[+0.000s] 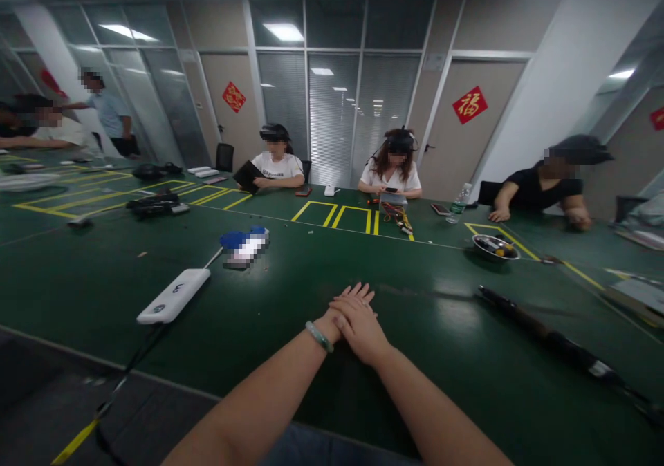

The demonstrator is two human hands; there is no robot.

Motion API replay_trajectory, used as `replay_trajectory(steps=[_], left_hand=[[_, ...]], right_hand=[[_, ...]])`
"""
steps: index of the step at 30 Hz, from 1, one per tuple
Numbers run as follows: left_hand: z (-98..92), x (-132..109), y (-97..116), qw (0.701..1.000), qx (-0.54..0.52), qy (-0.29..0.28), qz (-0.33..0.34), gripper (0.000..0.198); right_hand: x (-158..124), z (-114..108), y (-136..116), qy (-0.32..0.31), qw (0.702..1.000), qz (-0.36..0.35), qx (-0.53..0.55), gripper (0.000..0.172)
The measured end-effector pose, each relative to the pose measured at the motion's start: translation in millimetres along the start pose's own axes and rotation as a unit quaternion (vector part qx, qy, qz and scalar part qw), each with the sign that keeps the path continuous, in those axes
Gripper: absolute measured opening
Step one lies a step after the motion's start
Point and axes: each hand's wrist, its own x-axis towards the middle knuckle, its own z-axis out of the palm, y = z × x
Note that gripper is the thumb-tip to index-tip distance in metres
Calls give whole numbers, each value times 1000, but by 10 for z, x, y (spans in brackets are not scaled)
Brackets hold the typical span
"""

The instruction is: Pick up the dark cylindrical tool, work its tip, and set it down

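Right hand [359,326] atop left hand [326,325], white device [173,296] well left

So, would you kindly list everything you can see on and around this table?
table: one, dark green, filling the foreground
tape markings: several, yellow, on the tabletop
oblong device: one, white, near edge, left of the hands
steel bowl: one, silver, right of the hands
rod: one, black, near right
water bottle: one, clear, far side
seated people: four, far side and left
standing person: one, blue shirt, far left
door signs: three, red, on the far wall
left hand: one, bare, under the right hand
right hand: one, bare, resting on the left hand
bangle: one, pale green, left wrist
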Motion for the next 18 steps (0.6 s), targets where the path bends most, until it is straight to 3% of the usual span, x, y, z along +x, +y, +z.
replay_trajectory(steps=[8, 18], left_hand=[[-194, -76, -70, 994, -89, -46, 42, 66], [-441, -107, -81, 986, -144, -79, 23, 63]], right_hand=[[-69, -187, 106, -41, 998, -7, 53, 43], [10, -192, 96, -54, 997, 7, 57, 45]])
